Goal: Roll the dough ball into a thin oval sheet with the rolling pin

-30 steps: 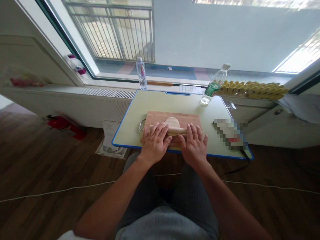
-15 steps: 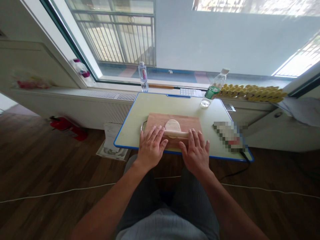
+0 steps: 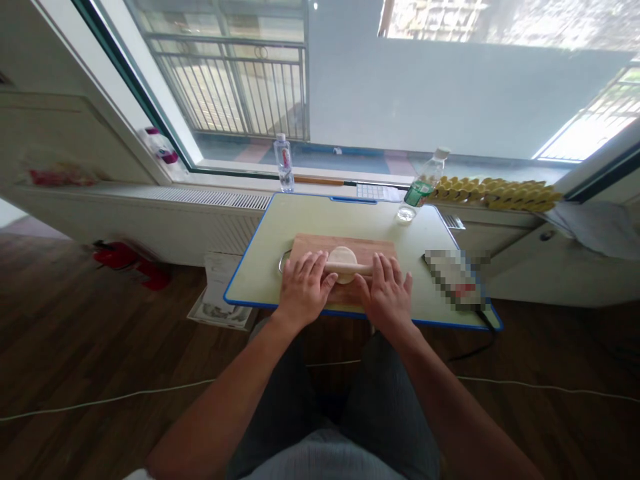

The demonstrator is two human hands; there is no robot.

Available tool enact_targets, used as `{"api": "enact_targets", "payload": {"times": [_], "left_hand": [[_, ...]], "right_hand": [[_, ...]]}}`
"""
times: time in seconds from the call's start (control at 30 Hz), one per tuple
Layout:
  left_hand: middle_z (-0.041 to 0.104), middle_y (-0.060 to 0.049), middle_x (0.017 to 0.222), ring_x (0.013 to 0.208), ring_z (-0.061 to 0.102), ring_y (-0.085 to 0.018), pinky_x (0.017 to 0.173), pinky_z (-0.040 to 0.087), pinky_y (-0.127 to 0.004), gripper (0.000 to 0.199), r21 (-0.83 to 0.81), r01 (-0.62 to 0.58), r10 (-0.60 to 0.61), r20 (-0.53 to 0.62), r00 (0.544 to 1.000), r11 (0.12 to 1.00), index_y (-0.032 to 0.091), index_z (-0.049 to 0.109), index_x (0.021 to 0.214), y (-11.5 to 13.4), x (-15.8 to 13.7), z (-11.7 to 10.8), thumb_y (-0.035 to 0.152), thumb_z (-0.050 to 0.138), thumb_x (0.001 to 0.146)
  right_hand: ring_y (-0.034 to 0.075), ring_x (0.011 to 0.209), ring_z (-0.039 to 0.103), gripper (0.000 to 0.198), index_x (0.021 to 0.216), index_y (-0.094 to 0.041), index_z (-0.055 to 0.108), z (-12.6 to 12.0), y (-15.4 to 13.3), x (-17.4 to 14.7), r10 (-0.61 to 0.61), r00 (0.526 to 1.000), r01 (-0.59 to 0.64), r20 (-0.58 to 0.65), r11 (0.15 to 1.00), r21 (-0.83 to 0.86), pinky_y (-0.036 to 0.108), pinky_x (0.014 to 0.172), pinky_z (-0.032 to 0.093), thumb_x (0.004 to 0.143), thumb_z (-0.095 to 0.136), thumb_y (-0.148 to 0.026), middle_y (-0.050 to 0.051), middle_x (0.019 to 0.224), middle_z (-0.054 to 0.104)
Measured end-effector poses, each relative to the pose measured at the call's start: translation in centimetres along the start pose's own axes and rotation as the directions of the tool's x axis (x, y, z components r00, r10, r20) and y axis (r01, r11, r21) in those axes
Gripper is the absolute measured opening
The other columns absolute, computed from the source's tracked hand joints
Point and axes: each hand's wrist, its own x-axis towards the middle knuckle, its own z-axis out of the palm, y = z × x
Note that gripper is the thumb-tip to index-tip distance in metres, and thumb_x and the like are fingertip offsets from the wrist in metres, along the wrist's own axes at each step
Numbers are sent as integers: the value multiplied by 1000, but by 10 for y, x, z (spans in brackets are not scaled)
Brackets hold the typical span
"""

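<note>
pale, round, flat disc of dough [image 3: 342, 256] lies between the two hands, a little forward of the thumbs, on a reddish-brown rectangular wooden board [image 3: 373, 248]. key relation: a slim, pale wooden rolling pin [image 3: 357, 269] crosses the disc, long axis running left to right from one hand to the other. more dough shows on the far side of the pin than on the near side. the left hand [image 3: 305, 287] is nearer; its fingertips come just beside the disc's edge, while a wider gap parts dough from the right hand [image 3: 387, 293].

both hands palm down, fingers laid straight over the pin's two ends, not curled round it; thumbs rest on the body side, pointing inward. pin ends hidden under the fingers. how hard they press, cannot tell.

textures: dough matt and smooth, edge rounded; pin plain, cylindrical; board flat, with a curved metal handle [image 3: 282, 261] just left of the left hand. beneath, a pale yellow-green tabletop [image 3: 260, 267] with blue rim. beyond the right hand, a clear plastic bottle with green label [image 3: 419, 192], tilted in view.
</note>
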Motion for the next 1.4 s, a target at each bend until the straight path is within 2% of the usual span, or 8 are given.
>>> {"api": "enact_targets", "payload": {"times": [0.1,0.2,0.5,0.77,0.83,1.13,1.23,1.4], "left_hand": [[54,-11,169,159,45,-33,133,29,-60,58,5,-39,40,-32,999,999,26,49,167,1,-26,-3,49,42,114],[53,-10,170,160,44,-32,134,27,-61,57,-5,-36,36,-29,999,999,25,48,167,1,-27,-2,47,41,115],[60,-11,164,156,49,-32,132,29,-66,53,-19,66,-65,63,996,998,24,61,156,-5,43,5,50,46,113],[53,-13,169,160,44,-33,134,27,-63,61,-28,-41,40,-27,999,999,21,49,166,0,-29,-4,52,42,114],[51,-13,171,161,43,-33,134,28,-62,62,-18,-47,47,-23,999,999,22,46,168,1,-34,-4,52,41,114],[55,-14,167,159,45,-32,134,26,-66,60,15,80,-81,47,996,997,21,57,160,-4,43,6,54,43,113],[57,-14,166,158,46,-33,134,25,-67,60,6,63,-63,33,997,998,20,58,159,-1,27,2,56,44,112],[51,-14,170,161,44,-32,135,25,-63,64,-14,-16,16,-2,1000,1000,18,49,165,8,-32,-6,55,39,114]], "right_hand": [[36,166,26,72,170,-10,39,5,3,-27,-36,998,35,-54,999,-18,68,131,21,114,33,-55,19,175,40],[36,166,25,72,171,-12,38,7,4,-28,-46,997,44,-61,998,-36,66,131,20,114,33,-55,19,175,41],[36,163,30,74,167,-13,44,1,-3,44,19,998,-16,62,999,-50,68,129,24,114,26,-60,20,174,43],[37,165,27,71,170,-13,40,4,6,-27,-74,996,72,-50,997,-30,65,130,21,114,32,-55,19,174,43],[37,166,25,71,170,-12,39,3,7,-31,-73,997,72,-36,997,-34,65,131,21,114,31,-55,18,176,39],[38,165,28,74,168,-11,43,-5,-11,57,38,994,-37,104,999,-17,71,131,20,114,25,-57,19,175,41],[37,164,29,73,168,-10,43,-5,-9,44,24,996,-22,84,1000,-15,69,130,22,114,26,-56,21,173,43],[37,165,26,73,171,-10,37,2,4,-21,-66,997,65,-28,997,-32,66,130,23,114,30,-55,21,174,41]]}}
